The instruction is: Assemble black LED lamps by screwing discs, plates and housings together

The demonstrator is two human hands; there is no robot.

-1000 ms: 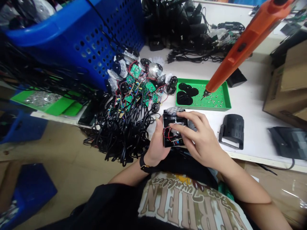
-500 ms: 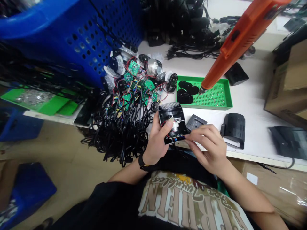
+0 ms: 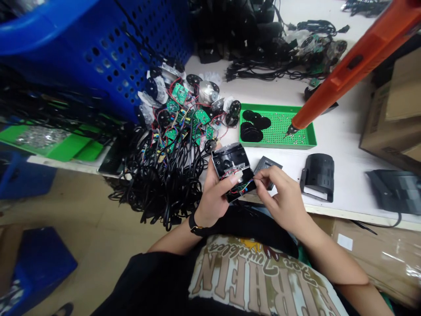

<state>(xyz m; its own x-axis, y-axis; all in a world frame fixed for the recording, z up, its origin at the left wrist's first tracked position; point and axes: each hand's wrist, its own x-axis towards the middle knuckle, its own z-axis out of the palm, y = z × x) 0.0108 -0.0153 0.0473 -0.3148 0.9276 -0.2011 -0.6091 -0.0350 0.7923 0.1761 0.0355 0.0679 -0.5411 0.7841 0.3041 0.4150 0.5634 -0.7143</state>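
Observation:
My left hand [image 3: 213, 193] grips a black plastic housing [image 3: 232, 156] from its left side, the thumb pressed over the parts inside. Within the housing are a metal part, thin coloured wires [image 3: 245, 186] and a small circuit board. At the housing's right edge, the thumb and forefinger of my right hand [image 3: 281, 191] pinch the end of the coloured wires. Just behind that hand a flat dark grey cover [image 3: 268, 164] lies on the white table. Further right stands a curved black housing [image 3: 318, 175].
An orange electric screwdriver [image 3: 345, 74] slants over a green tray [image 3: 278, 142] of black discs and small screws. To the left, circuit boards with motors [image 3: 200, 114] and black cables [image 3: 164, 180] are heaped beside a blue basket [image 3: 108, 48]. Cardboard boxes [image 3: 391, 114] stand at right.
The housing has tilted in my left hand, showing more of its inside and wires. My right hand has shifted slightly up and left. The screwdriver appears further right over the tray.

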